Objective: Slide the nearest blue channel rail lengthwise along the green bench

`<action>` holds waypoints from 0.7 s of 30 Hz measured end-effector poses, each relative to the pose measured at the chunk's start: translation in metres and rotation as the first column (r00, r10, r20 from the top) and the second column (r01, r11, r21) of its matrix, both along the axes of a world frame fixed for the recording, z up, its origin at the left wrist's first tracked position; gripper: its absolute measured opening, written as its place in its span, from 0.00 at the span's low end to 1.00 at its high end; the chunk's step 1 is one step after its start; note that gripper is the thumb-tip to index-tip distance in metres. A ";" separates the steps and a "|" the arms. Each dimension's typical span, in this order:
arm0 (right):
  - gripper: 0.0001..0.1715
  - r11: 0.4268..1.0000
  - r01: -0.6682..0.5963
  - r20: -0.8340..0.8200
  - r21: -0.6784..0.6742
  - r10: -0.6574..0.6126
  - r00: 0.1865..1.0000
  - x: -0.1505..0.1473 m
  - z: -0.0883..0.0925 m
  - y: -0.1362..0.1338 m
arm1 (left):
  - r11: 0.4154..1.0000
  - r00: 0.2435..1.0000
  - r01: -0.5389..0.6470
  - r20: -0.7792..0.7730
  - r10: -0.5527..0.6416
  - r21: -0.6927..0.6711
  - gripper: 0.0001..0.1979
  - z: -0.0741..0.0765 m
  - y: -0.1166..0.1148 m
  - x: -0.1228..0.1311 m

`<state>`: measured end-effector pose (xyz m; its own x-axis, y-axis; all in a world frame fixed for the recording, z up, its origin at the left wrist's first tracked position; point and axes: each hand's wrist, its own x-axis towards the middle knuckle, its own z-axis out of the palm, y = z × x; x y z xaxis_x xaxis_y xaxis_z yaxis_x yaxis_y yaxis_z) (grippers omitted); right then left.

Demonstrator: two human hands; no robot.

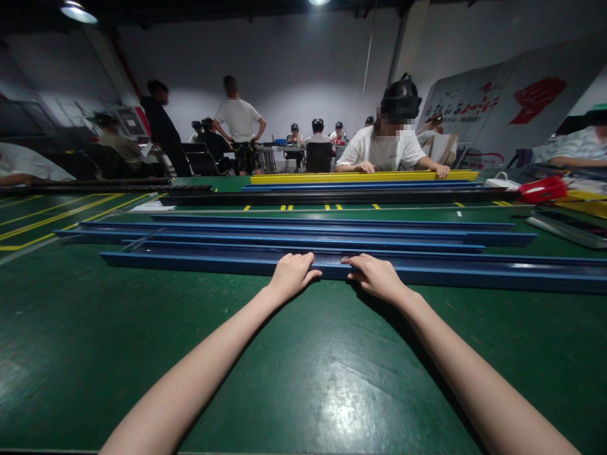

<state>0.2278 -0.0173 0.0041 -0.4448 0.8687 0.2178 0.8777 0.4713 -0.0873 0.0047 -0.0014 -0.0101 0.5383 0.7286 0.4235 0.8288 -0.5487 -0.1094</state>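
Observation:
A long blue channel strip (455,277) lies across the green table in front of me. Both my hands grip its near wall around the middle, a short gap apart. My left hand (293,275) has its fingers over the top edge and its thumb along the near face. In the same way, my right hand (377,276) curls its fingers over the edge, thumb on the outer side. Just behind lie more blue channel strips (332,239), roughly parallel, some overlapping at the left.
Across the green table (303,379), a person in a white shirt (379,151) holds a yellow channel strip (365,177). Black strips (341,196) lie between us. A phone-like device (569,227) and a red object (543,189) sit at the right. Other people are in the background.

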 end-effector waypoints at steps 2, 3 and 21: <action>0.19 1.000 0.004 0.000 0.000 -0.004 1.000 0.000 0.000 0.000 | 1.000 1.000 -0.012 -0.004 0.012 0.004 0.15 0.000 0.000 0.000; 0.19 1.000 0.008 0.000 -0.002 -0.008 1.000 -0.001 0.000 0.000 | 1.000 1.000 -0.018 -0.006 0.018 0.004 0.16 0.001 0.000 0.000; 0.21 0.966 0.065 0.135 0.251 -0.101 0.986 -0.027 -0.002 -0.007 | 0.998 1.000 -0.012 0.002 0.012 0.056 0.16 -0.003 -0.001 0.001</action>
